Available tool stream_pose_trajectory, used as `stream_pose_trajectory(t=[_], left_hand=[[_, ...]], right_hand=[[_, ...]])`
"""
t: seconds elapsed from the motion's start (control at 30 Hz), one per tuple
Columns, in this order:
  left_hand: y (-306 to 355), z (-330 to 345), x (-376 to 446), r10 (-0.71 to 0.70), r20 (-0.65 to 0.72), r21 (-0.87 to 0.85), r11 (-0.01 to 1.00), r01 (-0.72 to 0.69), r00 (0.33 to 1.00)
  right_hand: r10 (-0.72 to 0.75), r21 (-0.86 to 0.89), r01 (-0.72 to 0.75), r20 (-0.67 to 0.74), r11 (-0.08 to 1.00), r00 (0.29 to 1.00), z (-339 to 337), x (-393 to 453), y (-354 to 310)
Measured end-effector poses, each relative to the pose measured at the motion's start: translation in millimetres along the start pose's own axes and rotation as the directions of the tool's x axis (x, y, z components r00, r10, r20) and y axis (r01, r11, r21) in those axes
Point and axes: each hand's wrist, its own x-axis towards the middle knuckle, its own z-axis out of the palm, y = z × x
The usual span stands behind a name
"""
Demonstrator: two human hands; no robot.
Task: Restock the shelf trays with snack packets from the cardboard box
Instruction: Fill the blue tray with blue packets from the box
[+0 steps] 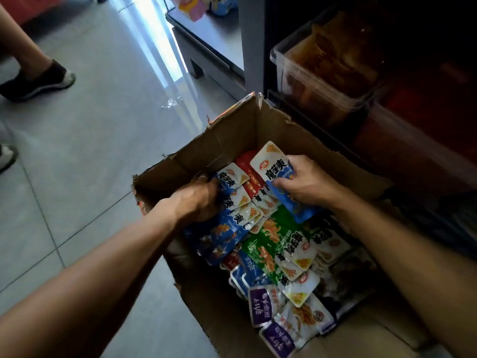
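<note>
While boxed, blue packets (277, 174) under right fingers (284, 188).

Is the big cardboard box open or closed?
Open. The cardboard box has its flaps up, and snack packets show inside, where both hands reach.

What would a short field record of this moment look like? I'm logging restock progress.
container: cardboard box on the tiled floor, open
contents: blue, green, red and purple snack packets
left hand: fingers curled on a stack of blue packets
right hand: grips a blue packet
shelf tray: clear, holds orange packets, beside the box
stage: both hands inside the box, nothing moved to the tray yet
</note>
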Motion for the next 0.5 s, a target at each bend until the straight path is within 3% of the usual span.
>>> stream_pose_trajectory(t=[0.17,0.4,0.5], left_hand=[[4,18,7,-0.023,-0.053,-0.106,0.994,0.017,0.998],[8,18,3,-0.070,-0.211,-0.033,0.997,0.065,0.975],[7,18,0,-0.079,-0.234,-0.073,0.995,0.063,0.969]], right_hand=[[0.004,0.029,-0.005,0.023,1.000,1.000,5,-12,4],[0.054,0.040,-0.055,0.029,0.998,0.998,16,-16,7],[0.140,0.167,-0.142,0.022,0.976,0.990,25,-19,6]])
